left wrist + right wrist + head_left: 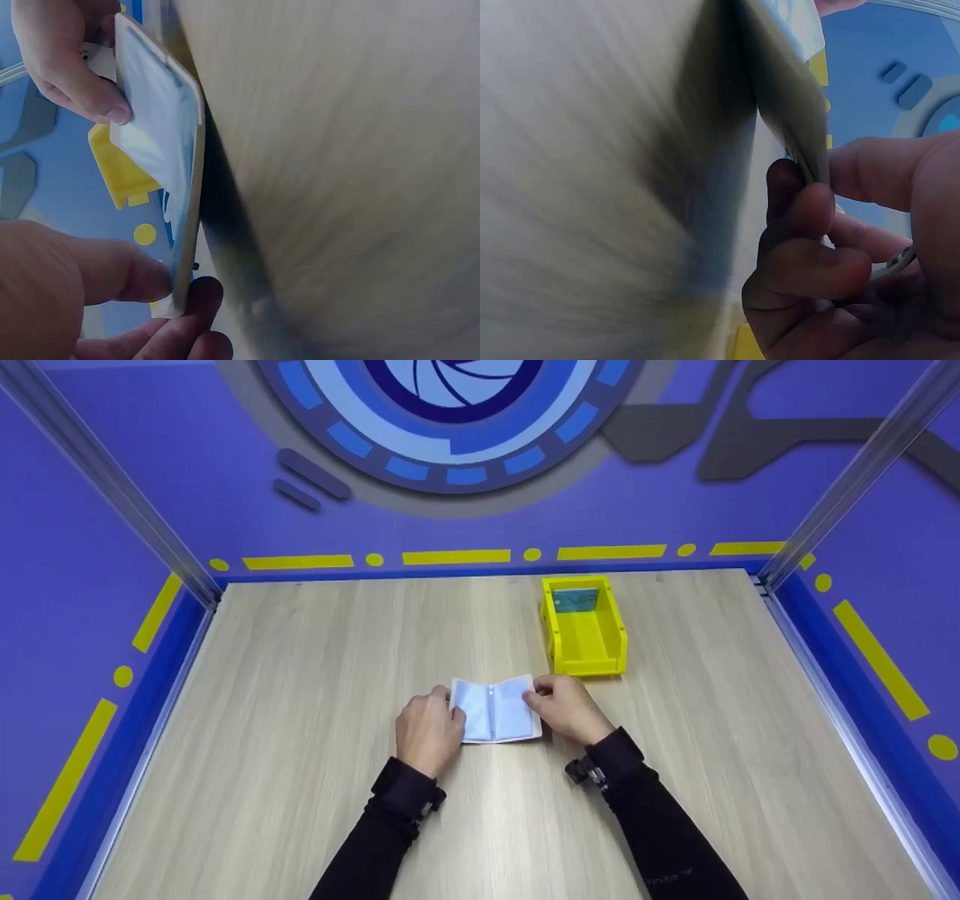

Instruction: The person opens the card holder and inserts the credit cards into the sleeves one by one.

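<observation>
Black sleeves point(675, 840): stretched over the wooden table point(300, 675).
Booklet point(512, 712): was spread open over it, near the yellow bin point(589, 668).
Left hand point(427, 731): pinched its left edge.
Right hand point(570, 709): pinched its right edge.

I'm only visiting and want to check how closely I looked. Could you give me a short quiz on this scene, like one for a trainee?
1. True or false: the left hand and the right hand both hold the open booklet.
2. Which hand is nearer the yellow bin?
3. Fill in the blank: at the far end inside the yellow bin stands a ____.

Key:
1. True.
2. The right hand.
3. Card.
</observation>
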A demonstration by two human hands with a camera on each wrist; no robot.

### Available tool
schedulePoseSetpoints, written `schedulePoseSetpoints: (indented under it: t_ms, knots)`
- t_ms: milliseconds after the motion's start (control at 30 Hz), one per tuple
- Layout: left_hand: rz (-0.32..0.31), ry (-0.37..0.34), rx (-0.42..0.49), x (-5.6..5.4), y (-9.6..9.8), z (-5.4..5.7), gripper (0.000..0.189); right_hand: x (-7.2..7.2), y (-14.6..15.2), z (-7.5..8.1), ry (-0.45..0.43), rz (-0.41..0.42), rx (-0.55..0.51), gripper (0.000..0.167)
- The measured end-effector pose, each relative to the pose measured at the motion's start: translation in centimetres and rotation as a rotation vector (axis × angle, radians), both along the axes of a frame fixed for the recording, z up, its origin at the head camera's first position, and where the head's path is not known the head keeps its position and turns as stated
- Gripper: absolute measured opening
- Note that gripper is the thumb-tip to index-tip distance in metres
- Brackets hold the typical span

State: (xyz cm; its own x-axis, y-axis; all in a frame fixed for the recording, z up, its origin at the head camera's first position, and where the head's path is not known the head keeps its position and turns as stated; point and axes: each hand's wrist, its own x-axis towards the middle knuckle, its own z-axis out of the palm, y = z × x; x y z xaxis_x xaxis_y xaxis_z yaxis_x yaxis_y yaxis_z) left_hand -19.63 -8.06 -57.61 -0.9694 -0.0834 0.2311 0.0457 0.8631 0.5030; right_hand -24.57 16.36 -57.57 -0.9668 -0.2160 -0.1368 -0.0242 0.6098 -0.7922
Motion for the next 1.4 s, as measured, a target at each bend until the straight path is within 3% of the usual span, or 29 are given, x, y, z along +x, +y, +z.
schedulePoseSetpoints:
  t_ms: [133, 367, 567, 733, 967, 1100, 1267, 1400]
  knots:
    - [-0.002, -0.001, -0.029, -0.1, -0.1, -0.3, 0.012, -0.1, 0.1, -0.2, 0.027, -0.014, 0.025, 0.023]
    - [0.001, -0.015, -0.041, -0.5, -0.4, -0.1, 0.019, -0.2, 0.2, -0.2, 0.048, -0.072, 0.124, 0.016]
    - [0.004, -0.01, -0.021, -0.6, -0.5, 0.0, 0.027, -0.2, -0.2, 0.2, 0.035, -0.128, 0.184, 0.032]
    - [0.003, -0.015, -0.014, -0.5, -0.7, -0.2, 0.021, 0.0, -0.2, 0.1, 0.105, -0.087, 0.252, 0.018]
    - [-0.004, -0.042, -0.025, 0.1, -0.7, -0.7, 0.022, 0.8, -0.1, 0.1, 0.176, -0.049, 0.35, 0.015]
    - [-0.002, -0.054, -0.02, 0.1, -0.6, -0.7, 0.022, 0.8, -0.2, 1.3, 0.193, -0.055, 0.349, 0.014]
    - [0.0, -0.05, -0.022, 0.1, -0.6, -0.5, 0.02, -0.1, -0.7, 3.5, 0.232, 0.0, 0.308, 0.015]
    - [0.002, -0.048, -0.023, 0.0, -0.6, -0.4, 0.02, -1.2, -1.2, 4.1, 0.227, 0.066, 0.373, 0.015]
